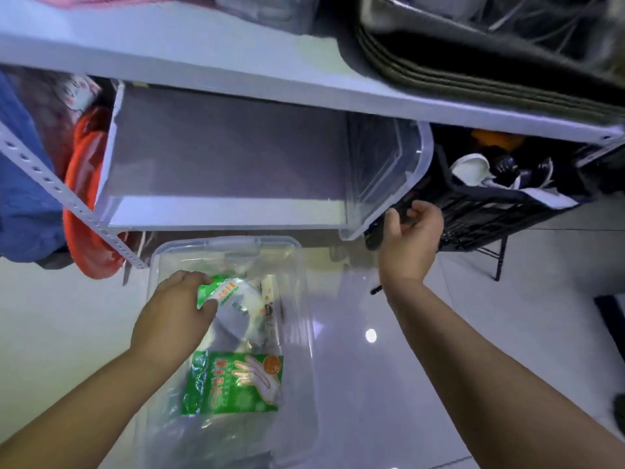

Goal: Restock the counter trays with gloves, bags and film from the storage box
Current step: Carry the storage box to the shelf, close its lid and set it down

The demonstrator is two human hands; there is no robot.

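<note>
Bare forearms reached in from the bottom edge, over a pale tiled floor (507, 299). At far left a blue cloth (23, 164) and a red bag (84, 198) sat behind a perforated shelf post (67, 201). Next came the left hand (176, 299), down inside the clear storage box (223, 243) on the floor, its fingers and thumb curled round the end of a green-and-white pack (233, 299). Just beside that pack lay a slim carton (269, 306), blurred. Nearer the camera in the same box lay a flat green glove pack (236, 384), with crumpled clear plastic around it. Above the box, a white shelf (236, 69) ran across. A clear lid (389, 174) stood on edge beneath it. The right hand (411, 238) hung raised by the lid's lower corner, fingers loosely curled and holding nothing; whether the thumb touched the lid could not be told. Right of it sat a black crate (490, 211) of dark and white items.
</note>
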